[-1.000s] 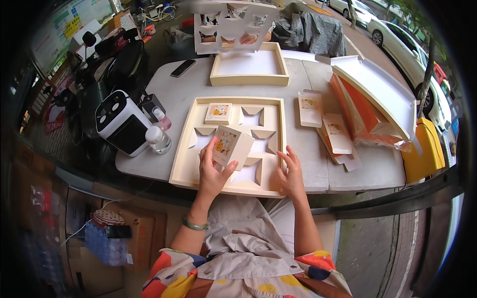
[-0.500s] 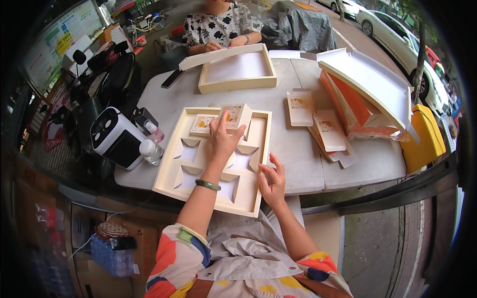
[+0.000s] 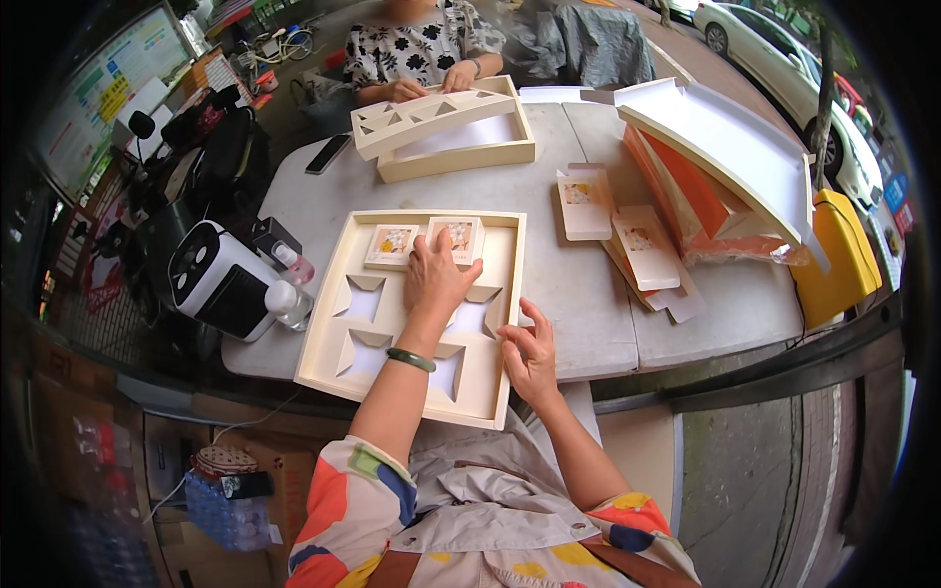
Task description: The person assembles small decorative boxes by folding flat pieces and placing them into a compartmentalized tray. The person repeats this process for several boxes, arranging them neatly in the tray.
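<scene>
A cream shallow box (image 3: 317, 343) with a cut-out insert lies before me, its several square openings edged by folded flaps. Two small printed boxes sit at its far end: a left one (image 3: 392, 245) and a right one (image 3: 459, 233). My left hand (image 3: 438, 279), with a green bangle at the wrist, is closed on the right one, fingertips on its top and thumb at its near right corner. That small box now lies about level. My right hand (image 3: 530, 355) is at the cream box's right rim, fingers apart and loosely bent, holding nothing.
Across the table (image 3: 578, 333) a person's hands (image 3: 431, 83) hold a cream insert (image 3: 431, 120) tilted over another shallow box (image 3: 461, 162). Flat small cartons (image 3: 647, 250) and a stacked box lid (image 3: 725, 137) are at right. A white-and-black device (image 3: 221, 279), bottles (image 3: 287, 302) and a phone (image 3: 328, 154) are at left.
The right small box has gone from tilted to lying level in the cream box, under my left hand. Across the table, the person's insert has turned to show its cut-outs.
</scene>
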Tool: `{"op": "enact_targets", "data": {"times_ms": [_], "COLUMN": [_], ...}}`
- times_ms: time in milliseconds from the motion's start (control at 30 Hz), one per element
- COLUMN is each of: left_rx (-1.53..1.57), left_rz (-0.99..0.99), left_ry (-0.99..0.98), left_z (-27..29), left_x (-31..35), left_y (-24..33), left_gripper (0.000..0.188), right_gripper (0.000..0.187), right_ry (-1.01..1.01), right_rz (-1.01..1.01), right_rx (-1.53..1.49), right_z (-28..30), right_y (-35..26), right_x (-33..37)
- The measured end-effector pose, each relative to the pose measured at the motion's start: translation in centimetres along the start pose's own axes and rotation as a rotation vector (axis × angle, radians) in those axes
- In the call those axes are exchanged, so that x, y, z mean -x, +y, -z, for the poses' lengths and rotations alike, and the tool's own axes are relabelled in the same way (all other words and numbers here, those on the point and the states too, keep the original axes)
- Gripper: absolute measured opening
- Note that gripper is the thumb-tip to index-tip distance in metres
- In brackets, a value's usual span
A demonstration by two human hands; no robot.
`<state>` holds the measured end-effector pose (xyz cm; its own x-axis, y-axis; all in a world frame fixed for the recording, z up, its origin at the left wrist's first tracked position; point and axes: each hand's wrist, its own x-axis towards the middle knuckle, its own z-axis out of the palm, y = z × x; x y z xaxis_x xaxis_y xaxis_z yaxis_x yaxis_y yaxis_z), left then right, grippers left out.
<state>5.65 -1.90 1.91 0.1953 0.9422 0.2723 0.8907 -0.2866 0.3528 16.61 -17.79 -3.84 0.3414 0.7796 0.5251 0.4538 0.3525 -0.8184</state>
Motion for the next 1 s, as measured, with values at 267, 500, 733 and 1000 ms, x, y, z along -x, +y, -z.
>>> {"op": "enact_targets", "data": {"times_ms": [267,500,733,1000], "left_rx": [-0.155,-0.202,-0.208,-0.203], "left_rz": [-0.062,-0.087,-0.076,-0.102], "left_ry": [-0.054,-0.103,-0.24,-0.114], "left_z": [0.0,-0.1,0.4,-2.4], "left_x": [-0.3,-0.9,-1.9,-0.2], "left_y": [0.3,0.2,0.1,-0.9], "left_gripper": [0.076,0.077,0.078,0.079], "right_gripper": [0.019,0.019,0.019,0.02], "right_ry": [-0.006,-0.016,-0.015,-0.037], "right_rz": [0.003,0.0,-0.044,-0.008], "right_rx": [-0.012,-0.019,-0.059,-0.023], "right_z": [-0.1,-0.1,-0.2,-0.2], "right_y": [0.2,0.3,-0.1,0.3], "right_x": [0.0,0.0,-0.1,0.0]}}
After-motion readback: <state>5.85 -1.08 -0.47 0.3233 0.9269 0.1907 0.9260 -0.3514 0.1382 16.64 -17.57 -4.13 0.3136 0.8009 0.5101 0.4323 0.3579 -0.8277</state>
